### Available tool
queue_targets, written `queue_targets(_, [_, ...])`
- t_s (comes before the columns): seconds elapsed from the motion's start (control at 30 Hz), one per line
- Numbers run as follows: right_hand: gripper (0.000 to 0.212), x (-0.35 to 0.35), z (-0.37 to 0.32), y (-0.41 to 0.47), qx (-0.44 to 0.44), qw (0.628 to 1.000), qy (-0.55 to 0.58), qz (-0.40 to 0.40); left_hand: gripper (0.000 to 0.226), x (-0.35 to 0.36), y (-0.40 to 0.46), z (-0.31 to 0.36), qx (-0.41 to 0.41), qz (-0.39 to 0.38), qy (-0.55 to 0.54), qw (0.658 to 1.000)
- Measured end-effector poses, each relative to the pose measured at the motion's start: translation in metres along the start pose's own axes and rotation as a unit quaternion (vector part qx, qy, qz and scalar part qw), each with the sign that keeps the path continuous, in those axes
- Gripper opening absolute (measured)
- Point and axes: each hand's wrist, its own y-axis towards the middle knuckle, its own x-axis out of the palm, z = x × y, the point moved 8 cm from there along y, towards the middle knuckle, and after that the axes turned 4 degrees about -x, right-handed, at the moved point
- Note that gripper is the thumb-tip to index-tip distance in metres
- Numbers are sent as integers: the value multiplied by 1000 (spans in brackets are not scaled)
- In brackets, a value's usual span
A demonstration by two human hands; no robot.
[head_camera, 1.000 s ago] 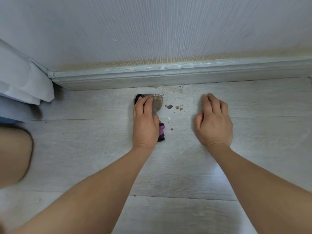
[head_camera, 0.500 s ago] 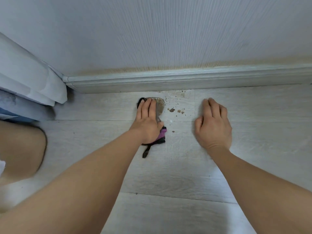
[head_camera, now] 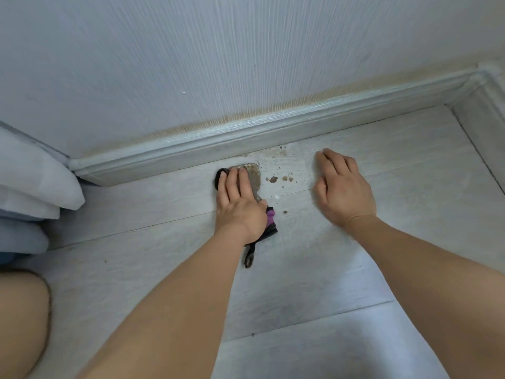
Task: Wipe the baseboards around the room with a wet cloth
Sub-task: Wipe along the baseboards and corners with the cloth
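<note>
Pressing a scraper (head_camera: 252, 179) flat to the floor (head_camera: 300, 283), the left hand (head_camera: 240, 206) grasps its handle, fingers (head_camera: 232, 184) extended along the blade; the baseboard (head_camera: 246, 135) lies just beyond. The right hand (head_camera: 344, 192) rests released nearby. No cloth shows.

— What is the person wearing on the arms?

— Nothing that shows. Both forearms are bare right up to the frame edge, from about 7 o'clock and 4 o'clock, with no sleeve or cuff in sight.

— And the hands?

— The left hand (head_camera: 240, 206) and the right hand (head_camera: 343, 187) are bare too: no gloves, and no watch or strap at either wrist. The nails look short and unpainted, though the fingertips are too small to be sure.

— Anything else of the body?

— A bare knee (head_camera: 20, 321) at roughly 8 o'clock, rounded and uncovered, with no hem or fabric visible on it.
</note>
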Motion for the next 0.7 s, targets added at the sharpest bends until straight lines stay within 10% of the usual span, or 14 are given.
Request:
queue_targets(0.33, [48,-8,-34,-6,48,983,55,-169,69,-2,2,-6,62,-4,-113,992])
queue_targets(0.5, [50,-20,-94,-17,83,970,117,-196,49,-24,-8,-20,51,7,-393,918])
queue_targets(0.7, [52,-7,-128,-3,177,950,204,-154,41,-34,-3,-63,-30,120,-450,884])
